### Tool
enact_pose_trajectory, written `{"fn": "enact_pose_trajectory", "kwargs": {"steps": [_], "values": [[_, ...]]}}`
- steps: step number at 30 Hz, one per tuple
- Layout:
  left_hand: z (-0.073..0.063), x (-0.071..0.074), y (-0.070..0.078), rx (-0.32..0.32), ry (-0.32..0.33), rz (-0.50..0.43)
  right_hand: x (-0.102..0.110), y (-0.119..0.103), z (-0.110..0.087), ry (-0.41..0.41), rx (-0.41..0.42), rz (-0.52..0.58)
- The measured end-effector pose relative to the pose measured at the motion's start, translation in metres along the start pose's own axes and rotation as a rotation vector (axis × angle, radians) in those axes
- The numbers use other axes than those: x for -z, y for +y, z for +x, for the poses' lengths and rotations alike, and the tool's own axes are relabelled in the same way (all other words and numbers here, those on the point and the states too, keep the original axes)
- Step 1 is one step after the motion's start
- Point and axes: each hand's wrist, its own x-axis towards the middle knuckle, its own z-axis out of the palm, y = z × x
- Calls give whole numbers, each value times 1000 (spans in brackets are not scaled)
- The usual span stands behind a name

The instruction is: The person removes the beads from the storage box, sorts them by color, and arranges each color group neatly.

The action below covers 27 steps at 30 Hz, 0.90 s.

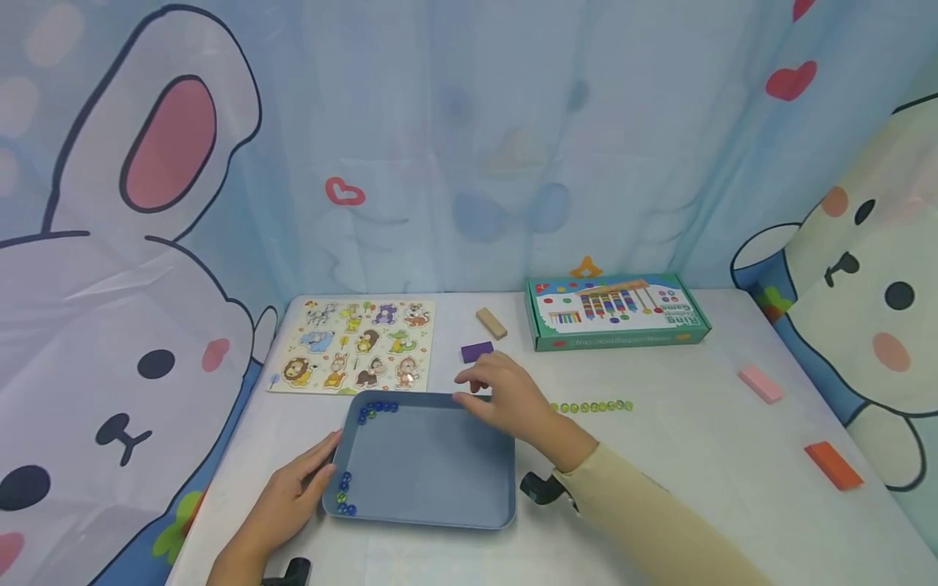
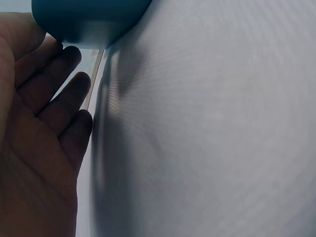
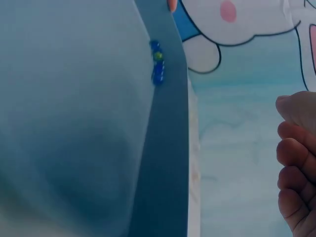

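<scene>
A blue-grey tray (image 1: 432, 468) stands on the white table, with blue and yellow-green glass marbles (image 1: 377, 408) gathered in its far-left corner. More marbles (image 1: 344, 494) lie in the near-left corner. My left hand (image 1: 282, 496) is at the tray's left side, fingertips right at the outer wall. In the left wrist view those fingers (image 2: 59, 94) extend loosely beside the tray wall (image 2: 91, 24). Over the tray's far-right rim is my right hand (image 1: 513, 399), thumb and forefinger apart. The right wrist view shows its fingers (image 3: 296, 153) loosely bent, with nothing visible in them.
Yellow-green marbles (image 1: 593, 406) form a row right of the tray. Behind it lie an animal puzzle board (image 1: 355, 346), a purple block (image 1: 477, 352), a wooden block (image 1: 491, 323) and a green game box (image 1: 619, 313). Pink (image 1: 760, 383) and orange blocks (image 1: 834, 466) lie at the right.
</scene>
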Motion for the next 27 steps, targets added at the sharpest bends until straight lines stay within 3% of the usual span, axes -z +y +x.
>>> {"fn": "enact_pose_trajectory", "kwargs": {"steps": [10, 21, 27], "values": [[-1, 0, 2, 18, -1, 7, -48, -47, 38, -200, 146, 9], [0, 1, 0, 16, -6, 25, -101, -79, 48, -409, 266, -72], [1, 0, -2, 7, -11, -6, -120, -85, 49, -474, 278, -81]]}}
